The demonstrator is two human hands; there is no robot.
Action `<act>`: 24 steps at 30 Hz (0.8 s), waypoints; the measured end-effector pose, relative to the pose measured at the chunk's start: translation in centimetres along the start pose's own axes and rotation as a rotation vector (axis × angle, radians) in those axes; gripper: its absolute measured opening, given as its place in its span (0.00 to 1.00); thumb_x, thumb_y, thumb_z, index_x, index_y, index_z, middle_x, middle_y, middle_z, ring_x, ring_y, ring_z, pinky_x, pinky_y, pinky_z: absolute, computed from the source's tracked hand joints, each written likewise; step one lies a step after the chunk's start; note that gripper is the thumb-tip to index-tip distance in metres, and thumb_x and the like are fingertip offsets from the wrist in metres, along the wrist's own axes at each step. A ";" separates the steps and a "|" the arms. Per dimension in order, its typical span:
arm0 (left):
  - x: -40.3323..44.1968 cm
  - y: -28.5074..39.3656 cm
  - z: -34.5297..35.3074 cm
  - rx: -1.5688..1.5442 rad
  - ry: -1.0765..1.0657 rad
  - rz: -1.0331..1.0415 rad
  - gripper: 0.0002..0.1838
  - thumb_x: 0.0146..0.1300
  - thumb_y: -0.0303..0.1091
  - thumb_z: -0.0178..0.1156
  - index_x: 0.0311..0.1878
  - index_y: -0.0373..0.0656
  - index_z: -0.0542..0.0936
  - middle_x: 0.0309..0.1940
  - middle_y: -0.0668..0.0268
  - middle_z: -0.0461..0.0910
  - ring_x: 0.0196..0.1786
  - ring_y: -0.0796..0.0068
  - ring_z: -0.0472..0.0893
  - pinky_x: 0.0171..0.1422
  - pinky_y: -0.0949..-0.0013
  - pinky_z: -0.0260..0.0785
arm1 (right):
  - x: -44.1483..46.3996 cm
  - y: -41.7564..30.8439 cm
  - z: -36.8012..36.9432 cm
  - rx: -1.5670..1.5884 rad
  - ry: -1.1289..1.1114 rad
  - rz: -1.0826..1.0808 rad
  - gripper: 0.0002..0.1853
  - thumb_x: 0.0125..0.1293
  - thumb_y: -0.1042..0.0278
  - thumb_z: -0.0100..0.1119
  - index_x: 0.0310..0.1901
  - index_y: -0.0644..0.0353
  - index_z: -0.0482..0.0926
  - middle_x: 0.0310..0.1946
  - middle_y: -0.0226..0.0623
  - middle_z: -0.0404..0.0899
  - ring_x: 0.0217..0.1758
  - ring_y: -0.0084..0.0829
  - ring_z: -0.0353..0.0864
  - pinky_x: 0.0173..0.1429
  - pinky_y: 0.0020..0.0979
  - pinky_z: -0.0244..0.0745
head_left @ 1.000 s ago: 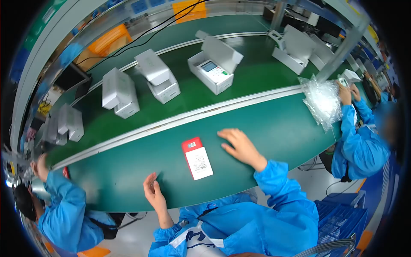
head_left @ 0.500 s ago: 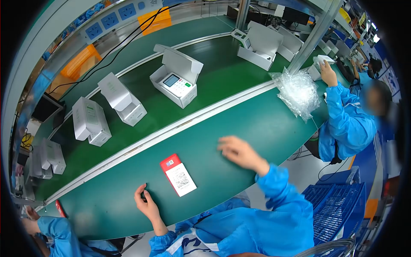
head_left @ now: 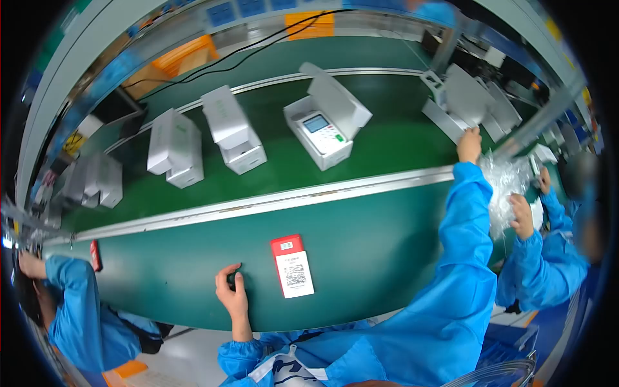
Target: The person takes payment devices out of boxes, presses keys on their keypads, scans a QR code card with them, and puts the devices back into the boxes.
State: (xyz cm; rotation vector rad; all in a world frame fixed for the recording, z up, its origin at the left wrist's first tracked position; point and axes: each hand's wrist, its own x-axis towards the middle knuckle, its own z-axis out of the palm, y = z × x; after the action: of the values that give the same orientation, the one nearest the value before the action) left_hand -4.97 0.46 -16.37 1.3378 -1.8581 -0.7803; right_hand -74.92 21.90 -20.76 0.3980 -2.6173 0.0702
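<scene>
My right arm is stretched far out, and my right hand [head_left: 469, 145] has its fingers closed at the near corner of an open white box [head_left: 443, 122] on the green belt. My left hand [head_left: 232, 295] rests low over the table with curled fingers; a small dark thing shows between thumb and forefinger, too little to name. Right of it lies a red card or booklet [head_left: 287, 245] with a white QR-code card [head_left: 296, 274] on top. A white payment terminal [head_left: 322, 132] with a screen and keys sits in another open box [head_left: 322, 158].
Several white boxes [head_left: 177, 145] stand along the belt [head_left: 271, 174] to the left. Crumpled clear plastic bags [head_left: 506, 193] lie beside my right forearm, near a co-worker's hand [head_left: 522, 216]. Another co-worker's sleeve [head_left: 74, 284] is at left, by a red object [head_left: 96, 256].
My right hand has gone from above the table, out to the right, to the open box. My left hand stays low over the table. The whole view has turned.
</scene>
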 end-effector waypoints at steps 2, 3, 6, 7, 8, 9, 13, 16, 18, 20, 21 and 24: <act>0.0 0.7 0.2 0.039 0.006 0.023 0.09 0.58 0.27 0.59 0.42 0.44 0.82 0.39 0.67 0.82 0.41 0.72 0.78 0.37 0.72 0.63 | 0.2 0.5 1.1 0.031 0.016 -0.018 0.11 0.64 0.72 0.53 0.48 0.59 0.74 0.52 0.42 0.71 0.52 0.48 0.75 0.49 0.42 0.79; -0.1 1.0 0.1 0.061 0.006 0.033 0.09 0.58 0.28 0.59 0.42 0.44 0.82 0.39 0.67 0.82 0.41 0.72 0.78 0.37 0.72 0.63 | -0.5 0.0 -0.1 0.036 0.025 -0.101 0.11 0.64 0.69 0.54 0.48 0.58 0.72 0.49 0.42 0.73 0.48 0.49 0.78 0.45 0.45 0.79; -0.3 1.1 0.1 0.095 0.005 0.039 0.09 0.56 0.29 0.60 0.41 0.45 0.83 0.38 0.68 0.82 0.42 0.72 0.78 0.37 0.71 0.63 | -3.0 -3.7 -2.7 0.191 -0.047 -0.249 0.11 0.64 0.66 0.56 0.46 0.58 0.71 0.45 0.42 0.75 0.38 0.51 0.81 0.39 0.47 0.77; -0.3 1.4 0.1 0.109 0.000 0.042 0.09 0.56 0.29 0.60 0.41 0.45 0.83 0.38 0.68 0.82 0.42 0.72 0.78 0.37 0.71 0.63 | -4.0 -5.2 -3.5 0.220 -0.022 -0.303 0.11 0.65 0.65 0.56 0.45 0.58 0.71 0.44 0.42 0.75 0.36 0.51 0.81 0.37 0.48 0.77; -0.4 1.4 0.2 0.101 0.007 0.028 0.09 0.56 0.30 0.61 0.41 0.46 0.83 0.37 0.68 0.82 0.43 0.71 0.78 0.39 0.70 0.65 | -5.2 -6.4 -4.5 0.249 0.005 -0.356 0.11 0.65 0.64 0.56 0.44 0.58 0.71 0.42 0.42 0.76 0.34 0.51 0.81 0.35 0.48 0.76; -0.5 1.5 0.3 0.093 0.007 0.032 0.09 0.56 0.30 0.61 0.41 0.46 0.83 0.38 0.68 0.82 0.44 0.71 0.78 0.40 0.70 0.65 | -6.5 -7.2 -5.8 0.272 -0.010 -0.385 0.10 0.65 0.64 0.57 0.43 0.58 0.71 0.41 0.41 0.76 0.34 0.51 0.81 0.34 0.47 0.76; -0.7 1.5 0.2 0.057 -0.017 0.042 0.08 0.56 0.29 0.60 0.40 0.46 0.83 0.38 0.68 0.82 0.44 0.70 0.79 0.45 0.68 0.67 | -13.6 -8.8 -12.5 0.398 0.005 -0.447 0.09 0.65 0.63 0.57 0.39 0.57 0.73 0.36 0.39 0.78 0.30 0.48 0.81 0.30 0.43 0.75; -0.8 0.3 0.2 -0.132 -0.072 -0.030 0.09 0.60 0.27 0.58 0.43 0.44 0.82 0.41 0.67 0.84 0.43 0.71 0.80 0.46 0.70 0.69 | -19.6 -7.6 -17.5 0.413 -0.015 -0.446 0.07 0.65 0.64 0.59 0.39 0.57 0.76 0.33 0.38 0.77 0.28 0.43 0.81 0.29 0.40 0.74; -0.7 1.6 0.5 -0.296 -0.139 0.034 0.08 0.62 0.27 0.58 0.44 0.43 0.81 0.42 0.65 0.84 0.42 0.72 0.81 0.45 0.71 0.70 | -23.9 -6.5 -20.5 0.509 -0.010 -0.451 0.07 0.63 0.67 0.61 0.39 0.58 0.78 0.30 0.38 0.76 0.25 0.40 0.80 0.28 0.38 0.72; 0.2 4.4 1.6 -0.368 -0.277 0.184 0.08 0.65 0.27 0.57 0.46 0.41 0.80 0.42 0.64 0.84 0.42 0.72 0.82 0.44 0.72 0.71 | -28.2 -5.9 -23.2 0.606 -0.011 -0.460 0.07 0.60 0.70 0.64 0.40 0.60 0.80 0.27 0.37 0.75 0.24 0.37 0.78 0.28 0.36 0.71; 0.5 6.2 2.3 -0.356 -0.382 0.293 0.08 0.66 0.27 0.57 0.47 0.40 0.79 0.41 0.62 0.84 0.42 0.72 0.82 0.43 0.73 0.72 | -30.4 -5.5 -24.4 0.641 -0.037 -0.470 0.08 0.59 0.72 0.66 0.40 0.60 0.81 0.27 0.36 0.75 0.23 0.36 0.77 0.28 0.34 0.70; 1.6 11.7 5.9 -0.537 -0.731 0.185 0.14 0.68 0.35 0.57 0.53 0.38 0.76 0.37 0.62 0.84 0.36 0.72 0.83 0.40 0.72 0.72 | -36.2 -4.8 -26.4 0.699 -0.048 -0.502 0.12 0.56 0.72 0.68 0.43 0.59 0.82 0.31 0.35 0.79 0.28 0.35 0.78 0.32 0.34 0.71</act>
State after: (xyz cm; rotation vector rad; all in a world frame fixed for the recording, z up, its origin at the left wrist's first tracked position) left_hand -16.34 2.63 -10.05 0.5538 -2.0311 -1.6752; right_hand -31.02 30.14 -14.81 1.2854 -2.3823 0.8170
